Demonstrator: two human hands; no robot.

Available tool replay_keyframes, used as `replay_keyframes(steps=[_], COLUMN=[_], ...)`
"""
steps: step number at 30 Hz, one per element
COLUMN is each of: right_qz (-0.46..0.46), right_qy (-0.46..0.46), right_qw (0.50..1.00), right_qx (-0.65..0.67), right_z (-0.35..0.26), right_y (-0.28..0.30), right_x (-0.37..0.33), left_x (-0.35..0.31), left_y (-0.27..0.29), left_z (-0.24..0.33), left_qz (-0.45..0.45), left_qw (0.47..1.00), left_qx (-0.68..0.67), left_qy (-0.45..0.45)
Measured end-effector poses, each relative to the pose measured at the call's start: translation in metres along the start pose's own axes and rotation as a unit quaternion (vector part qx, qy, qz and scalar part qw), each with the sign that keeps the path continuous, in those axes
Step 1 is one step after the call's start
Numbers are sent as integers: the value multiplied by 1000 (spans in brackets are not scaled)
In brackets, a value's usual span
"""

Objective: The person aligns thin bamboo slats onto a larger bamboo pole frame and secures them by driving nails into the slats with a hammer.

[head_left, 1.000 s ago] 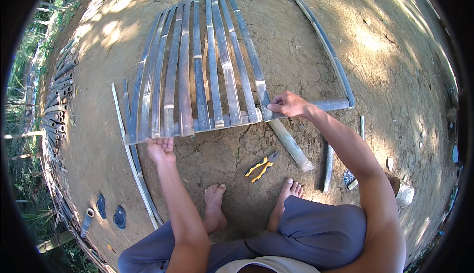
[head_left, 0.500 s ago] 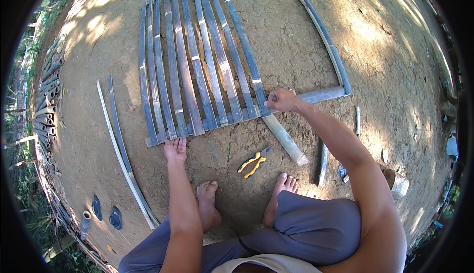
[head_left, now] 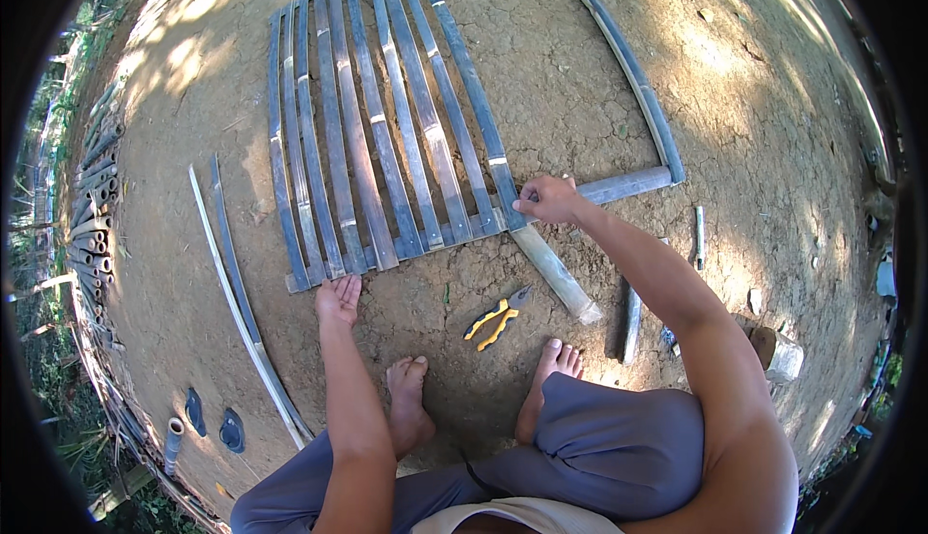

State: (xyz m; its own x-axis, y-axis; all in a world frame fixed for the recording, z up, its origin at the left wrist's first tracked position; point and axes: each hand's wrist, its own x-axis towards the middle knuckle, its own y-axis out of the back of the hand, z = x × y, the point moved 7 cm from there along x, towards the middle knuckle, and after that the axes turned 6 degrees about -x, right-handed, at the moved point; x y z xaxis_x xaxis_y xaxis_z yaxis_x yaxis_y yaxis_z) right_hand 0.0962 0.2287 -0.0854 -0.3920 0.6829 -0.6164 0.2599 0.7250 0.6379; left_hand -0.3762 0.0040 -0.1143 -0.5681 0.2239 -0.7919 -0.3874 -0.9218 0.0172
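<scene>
A panel of dark split-bamboo slats [head_left: 372, 138] lies on the ground ahead, its slats set side by side across a bamboo cross strip [head_left: 454, 234] at the near end. My left hand [head_left: 338, 300] is palm up with fingers stretched out, at the near edge by the left slats; its fingertips meet the strip's edge. At the near end of the rightmost slat [head_left: 474, 99], my right hand [head_left: 547, 200] is closed, fingertips pinched by the slat's edge. What it pinches is hidden. Yellow-and-black pliers [head_left: 499, 319] lie on the soil between the hands and my feet.
A bamboo piece [head_left: 556, 273] sticks out toward me from the panel's corner. Bamboo poles [head_left: 628, 184] form an angle at right. Long thin strips [head_left: 237, 292] lie at left, with slippers [head_left: 231, 430] nearby. Short sticks [head_left: 632, 326] and a block [head_left: 783, 355] are at right; stacked bamboo [head_left: 92, 215] is far left.
My left hand has shifted slightly left along the panel's near edge. The right hand stays closed at the rightmost slat. The view has shifted a little.
</scene>
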Motion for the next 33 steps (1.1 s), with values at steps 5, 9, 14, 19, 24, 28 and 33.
replay_keyframes(steps=[5, 9, 14, 19, 24, 28, 33], right_qz=[31, 19, 62, 247, 375, 424, 430], right_qy=[2, -5, 0, 6, -9, -149, -129], right_qw=[999, 999, 998, 969, 923, 888, 893], right_qx=[-18, -43, -27, 5, 88, 93, 44], right_z=[-1, -8, -10, 20, 108, 210, 181], right_y=[1, 9, 14, 53, 101, 94, 57], right_x=[-2, -5, -17, -61, -151, -260, -279], left_x=[-32, -81, -142, -172, -178, -251, -233], left_y=[1, -28, -94, -155, -199, -248, -279], left_z=[16, 4, -55, -84, -64, -81, -93], left_qz=[11, -51, -171, -247, -320, -372, -422], left_qw=[988, 956, 872, 801, 680, 454, 461], left_qx=[123, 203, 362, 430, 484, 487, 442], left_qy=[-89, -207, -281, -336, -448, -647, -643])
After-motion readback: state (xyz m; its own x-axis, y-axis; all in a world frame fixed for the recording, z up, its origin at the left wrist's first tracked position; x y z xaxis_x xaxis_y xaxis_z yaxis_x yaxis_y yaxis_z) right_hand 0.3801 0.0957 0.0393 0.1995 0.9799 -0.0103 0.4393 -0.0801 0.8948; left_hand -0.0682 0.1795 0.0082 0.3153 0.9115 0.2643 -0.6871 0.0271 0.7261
